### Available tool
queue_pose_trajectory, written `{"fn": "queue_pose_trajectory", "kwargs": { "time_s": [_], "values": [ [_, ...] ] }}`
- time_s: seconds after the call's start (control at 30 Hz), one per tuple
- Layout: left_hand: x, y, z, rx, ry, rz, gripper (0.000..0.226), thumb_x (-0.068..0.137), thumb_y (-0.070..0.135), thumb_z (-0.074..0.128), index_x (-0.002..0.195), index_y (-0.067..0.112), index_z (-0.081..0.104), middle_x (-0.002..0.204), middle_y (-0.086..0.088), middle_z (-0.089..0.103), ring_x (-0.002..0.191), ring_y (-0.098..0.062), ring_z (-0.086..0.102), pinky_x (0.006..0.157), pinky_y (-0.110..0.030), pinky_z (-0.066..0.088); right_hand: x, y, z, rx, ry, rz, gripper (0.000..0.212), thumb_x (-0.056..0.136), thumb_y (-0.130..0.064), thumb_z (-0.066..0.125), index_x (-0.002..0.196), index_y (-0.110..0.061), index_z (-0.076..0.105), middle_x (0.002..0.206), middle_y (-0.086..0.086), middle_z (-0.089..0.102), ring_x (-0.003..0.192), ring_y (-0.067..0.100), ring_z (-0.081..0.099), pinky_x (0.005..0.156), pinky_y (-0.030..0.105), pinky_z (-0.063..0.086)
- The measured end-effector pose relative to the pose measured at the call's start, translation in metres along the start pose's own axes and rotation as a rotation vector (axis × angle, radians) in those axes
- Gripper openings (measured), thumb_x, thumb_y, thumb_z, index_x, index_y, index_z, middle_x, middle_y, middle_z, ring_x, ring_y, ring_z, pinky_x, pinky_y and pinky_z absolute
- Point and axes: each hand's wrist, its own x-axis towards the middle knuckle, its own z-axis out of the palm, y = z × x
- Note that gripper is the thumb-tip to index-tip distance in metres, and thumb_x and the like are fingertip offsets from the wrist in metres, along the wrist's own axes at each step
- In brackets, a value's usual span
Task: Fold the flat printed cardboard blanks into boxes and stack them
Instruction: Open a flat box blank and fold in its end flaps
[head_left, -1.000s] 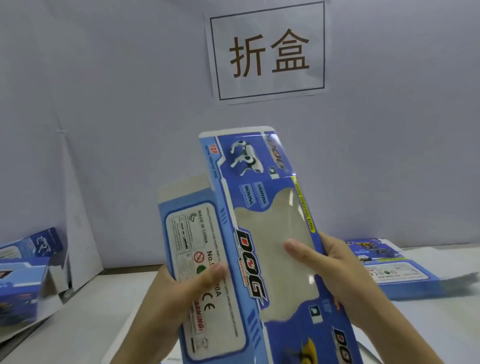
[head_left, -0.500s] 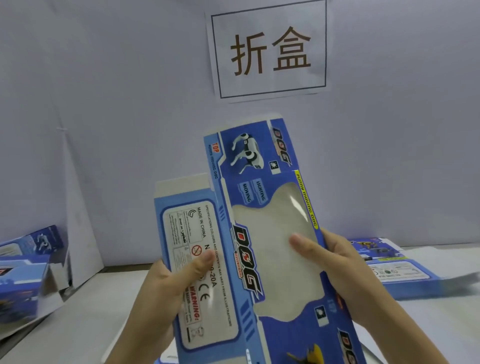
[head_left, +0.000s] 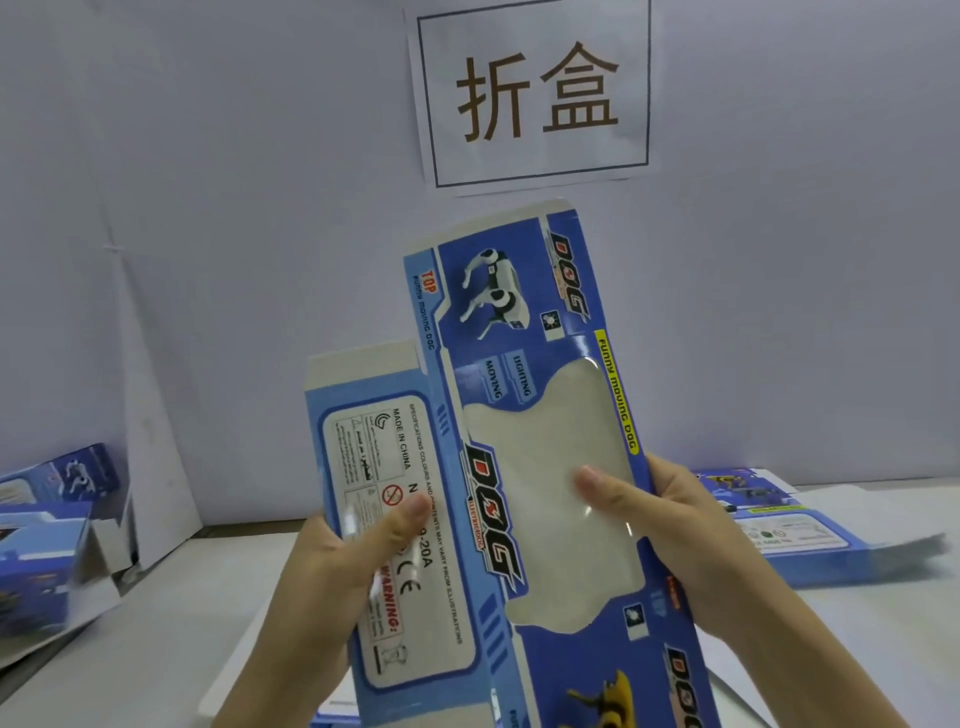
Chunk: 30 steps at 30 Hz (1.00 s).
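Person holds one blue printed blank (head_left: 488, 483) up in mid-air, centre of view, over the near part of the tabletop (head_left: 130, 649). Its top end leans away toward the far wall and a bit right. It's partly opened out: the light-blue side panel w/ the warning label faces left, and the front panel w/ the clear window and "DOG" lettering sits to its right.

Left hand (head_left: 322, 587) has a closed grip on the side panel, thumb pressed flat on the label, fingers tucked behind the card. Right hand (head_left: 680, 540) grips the blank's right edge, thumb lying on the window film, fingers round the back and out of sight.

Far right on the tabletop lies a stack of flat blanks (head_left: 800, 540), same print. Far left are folded boxes (head_left: 47, 551), prob. two or three, too blurred to count. On the wall behind hangs a paper sign (head_left: 535, 93) w/ two Chinese characters in a black frame.
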Motion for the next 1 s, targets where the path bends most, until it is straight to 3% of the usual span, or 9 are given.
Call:
{"fn": "queue_pose_trajectory", "kwargs": {
  "time_s": [0.1, 0.2, 0.27, 0.37, 0.47, 0.63, 0.73, 0.9, 1.0],
  "values": [
    [0.003, -0.001, 0.006, 0.104, 0.080, 0.029, 0.068, 0.056, 0.043, 0.074, 0.119, 0.021, 0.058, 0.100, -0.004, 0.074, 0.076, -0.024, 0.073, 0.052, -0.031, 0.057, -0.001, -0.001, 0.007, -0.012, 0.059, -0.063, 0.034, 0.067, -0.037, 0.070, 0.094, -0.016, 0.071, 0.083, 0.009, 0.076, 0.068, 0.025, 0.073, 0.050, 0.024, 0.054],
    [-0.002, -0.002, 0.016, 0.496, 0.246, 0.242, 0.085, 0.066, 0.053, 0.067, 0.140, 0.051, 0.025, 0.137, 0.022, 0.042, 0.117, 0.000, 0.049, 0.092, -0.021, 0.042, -0.001, 0.002, 0.018, -0.086, 0.146, -0.226, 0.023, 0.070, -0.039, 0.068, 0.089, -0.029, 0.075, 0.086, -0.001, 0.076, 0.074, 0.016, 0.073, 0.055, 0.018, 0.053],
    [-0.010, -0.003, 0.023, 0.553, 0.103, 0.401, 0.079, 0.071, 0.062, 0.068, 0.135, 0.061, 0.023, 0.138, 0.037, 0.035, 0.123, 0.016, 0.037, 0.097, -0.012, 0.033, 0.000, 0.007, 0.031, -0.126, 0.084, -0.315, 0.030, 0.077, -0.032, 0.069, 0.106, -0.030, 0.071, 0.097, -0.007, 0.075, 0.086, 0.005, 0.069, 0.070, 0.014, 0.051],
    [-0.017, -0.007, 0.033, 0.354, -0.202, 0.301, 0.088, 0.061, 0.069, 0.071, 0.138, 0.048, 0.034, 0.130, 0.031, 0.052, 0.119, 0.009, 0.050, 0.087, -0.014, 0.047, -0.003, 0.022, 0.047, -0.344, -0.187, -0.358, 0.059, 0.082, -0.039, 0.069, 0.137, -0.036, 0.049, 0.139, -0.018, 0.051, 0.127, -0.003, 0.047, 0.100, 0.015, 0.041],
    [-0.012, -0.008, 0.030, 0.099, -0.029, 0.159, 0.062, 0.062, 0.061, 0.072, 0.115, 0.031, 0.060, 0.099, 0.015, 0.073, 0.088, -0.007, 0.071, 0.060, -0.018, 0.055, -0.006, 0.027, 0.049, -0.600, -0.283, -0.420, 0.059, 0.084, -0.045, 0.062, 0.136, -0.058, 0.037, 0.147, -0.035, 0.028, 0.134, -0.015, 0.025, 0.098, 0.000, 0.030],
    [0.005, -0.006, 0.003, -0.105, 0.197, 0.061, 0.033, 0.066, 0.034, 0.067, 0.092, 0.014, 0.064, 0.070, -0.002, 0.074, 0.060, -0.021, 0.071, 0.045, -0.035, 0.055, 0.004, 0.021, 0.028, -0.626, 0.112, -0.514, 0.069, 0.088, -0.029, 0.067, 0.141, -0.049, 0.028, 0.146, -0.026, 0.037, 0.135, -0.006, 0.033, 0.109, 0.022, 0.035],
    [0.005, -0.007, -0.007, -0.206, 0.042, 0.000, 0.046, 0.052, 0.038, 0.073, 0.093, 0.018, 0.072, 0.087, -0.012, 0.075, 0.071, -0.030, 0.072, 0.051, -0.037, 0.057, 0.005, 0.013, 0.014, -0.270, 0.113, -0.397, 0.081, 0.076, -0.034, 0.075, 0.143, -0.043, 0.032, 0.129, -0.027, 0.054, 0.112, 0.001, 0.061, 0.081, 0.024, 0.056],
    [0.003, -0.004, 0.003, -0.096, -0.013, 0.115, 0.048, 0.067, 0.042, 0.068, 0.114, 0.034, 0.059, 0.101, 0.001, 0.074, 0.084, -0.018, 0.072, 0.057, -0.026, 0.057, 0.000, 0.002, 0.011, -0.204, 0.074, -0.483, 0.017, 0.079, -0.026, 0.074, 0.095, -0.029, 0.067, 0.084, 0.004, 0.075, 0.073, 0.022, 0.073, 0.057, 0.023, 0.055],
    [0.001, 0.000, 0.006, 0.081, -0.094, 0.225, 0.094, 0.057, 0.059, 0.080, 0.137, 0.051, 0.032, 0.109, 0.020, 0.067, 0.099, -0.003, 0.066, 0.061, -0.011, 0.052, -0.002, 0.000, 0.019, -0.234, 0.156, -0.634, 0.021, 0.079, -0.022, 0.069, 0.098, -0.029, 0.065, 0.072, 0.004, 0.072, 0.054, 0.021, 0.069, 0.045, 0.022, 0.052]
  ]
}}
